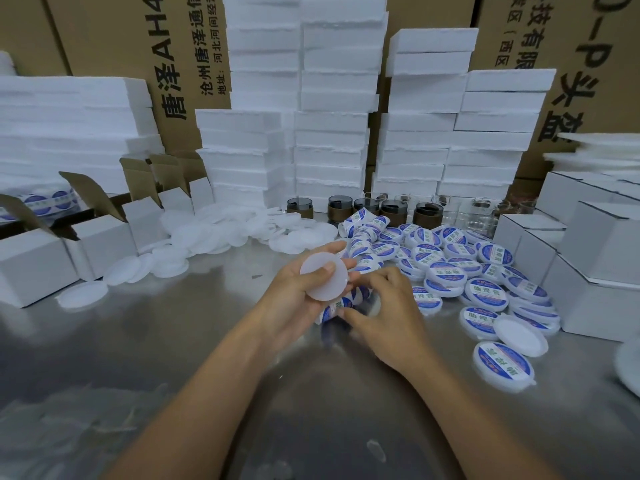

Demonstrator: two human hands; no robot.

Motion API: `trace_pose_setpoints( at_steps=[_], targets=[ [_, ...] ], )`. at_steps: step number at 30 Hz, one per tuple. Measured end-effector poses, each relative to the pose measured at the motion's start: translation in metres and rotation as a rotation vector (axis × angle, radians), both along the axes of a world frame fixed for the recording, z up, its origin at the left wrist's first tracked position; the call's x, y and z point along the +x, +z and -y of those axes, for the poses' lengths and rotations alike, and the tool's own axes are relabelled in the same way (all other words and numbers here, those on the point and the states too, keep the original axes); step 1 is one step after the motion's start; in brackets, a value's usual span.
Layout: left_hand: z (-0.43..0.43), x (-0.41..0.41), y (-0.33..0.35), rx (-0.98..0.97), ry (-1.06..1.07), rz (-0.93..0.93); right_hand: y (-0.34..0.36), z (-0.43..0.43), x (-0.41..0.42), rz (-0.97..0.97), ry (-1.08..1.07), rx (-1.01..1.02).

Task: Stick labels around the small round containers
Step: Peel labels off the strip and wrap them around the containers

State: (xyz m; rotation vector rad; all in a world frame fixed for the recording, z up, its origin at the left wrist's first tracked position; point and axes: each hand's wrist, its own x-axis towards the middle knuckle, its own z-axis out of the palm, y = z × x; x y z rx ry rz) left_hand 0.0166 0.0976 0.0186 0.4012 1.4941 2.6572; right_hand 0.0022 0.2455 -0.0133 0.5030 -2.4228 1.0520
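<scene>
Holding 1 blank translucent white round plastic container [323, 277] above the bare steel tabletop [166, 344], mid-frame, flat face tilted toward the camera. Gripping it with the left hand [294, 296]: thumb across the face, fingers curled behind the rim. Pinching the curled blue-and-white printed label strip [332, 311] just below it with the right hand [388, 306], fingers bent and closed on the strip; cannot tell exact fingertip contact through the blur. Looks like the peel stage, with no label on this container yet. Next probably calls for lifting 1 label clear of the backing, lining it up on the container, pressing it down flat without creases. Hemmed in on the right by the heap of labelled round containers [485, 282] and stacked white cartons [602, 258], both near. Bounded on the left by loose blank white discs [207, 237] and open white boxes [104, 237], further off. Leaving open steel toward the body, so ample room there for both forearms.
</scene>
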Motion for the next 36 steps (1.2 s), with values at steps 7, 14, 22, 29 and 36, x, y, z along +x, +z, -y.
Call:
trace_pose_setpoints(
  at_steps=[7,14,22,29,36],
  targets=[
    [-0.003,0.001,0.002,0.091,-0.019,0.025,0.007,0.006,0.004,0.139,0.084,-0.214],
    [0.004,0.003,0.009,0.222,0.040,0.026,0.012,0.004,0.006,0.203,0.071,-0.263],
    [0.005,0.000,0.006,-0.190,0.338,-0.010,0.023,-0.003,0.002,0.248,0.020,-0.646],
    [-0.004,-0.001,-0.002,-0.486,0.400,-0.009,0.022,0.002,0.005,0.150,0.058,-0.633],
    [-0.004,0.000,-0.003,-0.483,0.367,0.066,0.022,-0.002,0.013,-0.474,-0.099,0.074]
  ],
)
